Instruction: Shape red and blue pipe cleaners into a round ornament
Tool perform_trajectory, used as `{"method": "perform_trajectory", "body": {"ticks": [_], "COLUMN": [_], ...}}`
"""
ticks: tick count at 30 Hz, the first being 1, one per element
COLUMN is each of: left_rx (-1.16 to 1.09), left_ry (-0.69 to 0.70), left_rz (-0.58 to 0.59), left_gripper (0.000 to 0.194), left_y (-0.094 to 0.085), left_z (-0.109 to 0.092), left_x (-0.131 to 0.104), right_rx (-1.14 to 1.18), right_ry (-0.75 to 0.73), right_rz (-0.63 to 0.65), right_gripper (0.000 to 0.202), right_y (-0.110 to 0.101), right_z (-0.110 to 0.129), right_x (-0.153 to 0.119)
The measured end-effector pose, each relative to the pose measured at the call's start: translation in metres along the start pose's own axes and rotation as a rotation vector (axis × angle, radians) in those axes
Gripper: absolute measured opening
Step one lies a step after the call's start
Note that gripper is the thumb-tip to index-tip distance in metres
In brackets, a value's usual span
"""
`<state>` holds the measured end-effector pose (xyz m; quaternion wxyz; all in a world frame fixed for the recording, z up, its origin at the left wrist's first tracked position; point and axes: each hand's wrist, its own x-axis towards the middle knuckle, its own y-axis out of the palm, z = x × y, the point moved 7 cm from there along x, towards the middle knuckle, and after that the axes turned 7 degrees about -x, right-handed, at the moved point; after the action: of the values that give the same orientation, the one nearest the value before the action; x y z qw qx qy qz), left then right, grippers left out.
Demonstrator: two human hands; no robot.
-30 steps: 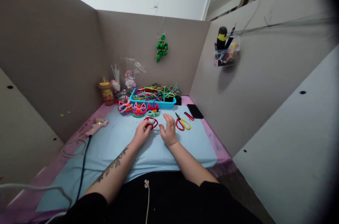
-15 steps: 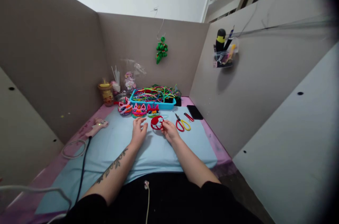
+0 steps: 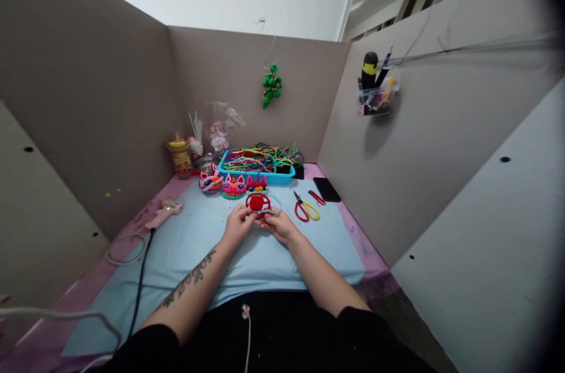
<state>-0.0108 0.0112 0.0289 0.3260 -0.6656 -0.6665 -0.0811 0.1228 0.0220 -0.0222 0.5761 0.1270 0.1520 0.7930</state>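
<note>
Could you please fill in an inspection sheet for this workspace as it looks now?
Surface: light blue cloth over a pink cover; creased near the person.
Job's things: red piece with a pale blue strand, held up by both hands.
Clutter: three colourful figures before a blue tray of coloured strands; scissors, a small red tool and a phone on the right.
Hands: left and right fingers both closed on the work.
Cables: black cable at the pink tool; white cable lower left; damage: nothing seen.
Surroundings: grey panels; green ornament hanging at the back.
</note>
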Motion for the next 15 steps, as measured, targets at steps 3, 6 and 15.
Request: {"method": "perform_trajectory", "body": {"ticks": [3, 6, 15], "left_rx": [0.037, 0.071, 0.221], "left_ry": [-0.035, -0.086, -0.094], "left_rz": [-0.092, -0.151, -0.127], "left_gripper": [0.021, 0.019, 0.018], "left_y": [-0.009, -0.016, -0.014], "left_z": [0.003, 0.006, 0.000], "left_x": [-0.001, -0.002, -0.004], "right_rx": [-0.095, -0.223, -0.768], "right_ry": [0.012, 0.014, -0.533], "right_rz": [-0.056, -0.101, -0.492], "right_gripper": [0.030, 0.034, 0.024], "right_y": [-0.002, -0.005, -0.014], "right_z": [-0.005, -0.005, 0.052], "right_x": [0.001, 0.001, -0.032]}}
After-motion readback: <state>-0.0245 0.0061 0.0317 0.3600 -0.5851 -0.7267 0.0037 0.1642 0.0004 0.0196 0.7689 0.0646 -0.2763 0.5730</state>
